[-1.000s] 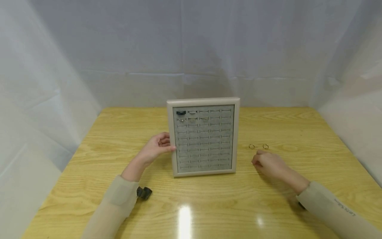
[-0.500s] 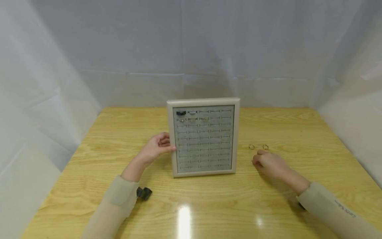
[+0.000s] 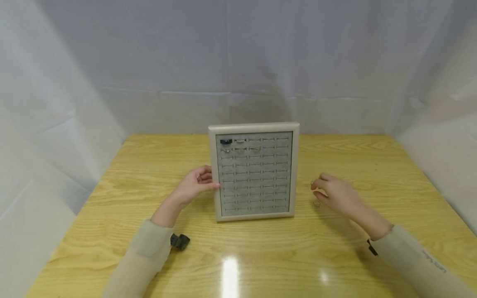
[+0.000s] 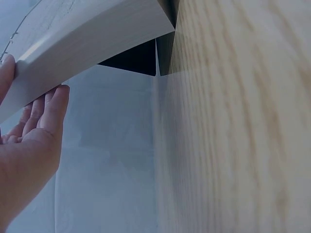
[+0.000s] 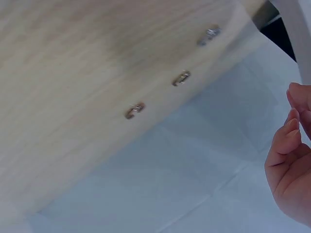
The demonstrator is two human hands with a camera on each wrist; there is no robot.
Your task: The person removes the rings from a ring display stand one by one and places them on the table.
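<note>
Plainly the left hand (image 3: 193, 186) steadies the ring display tray (image 3: 254, 170), fingers and thumb curled on its left frame edge as it stands near upright in the middle of the worktop (image 3: 130, 174). The right hand (image 3: 333, 193) hovers loosely curled just right of the tray, over small rings (image 5: 181, 78) lying on the wood; whether it pinches one I cannot tell. One ring (image 3: 316, 203) lies beside its fingers. Such rings look light, hard and slippery, likely best pinched across the band with fingertips.
</note>
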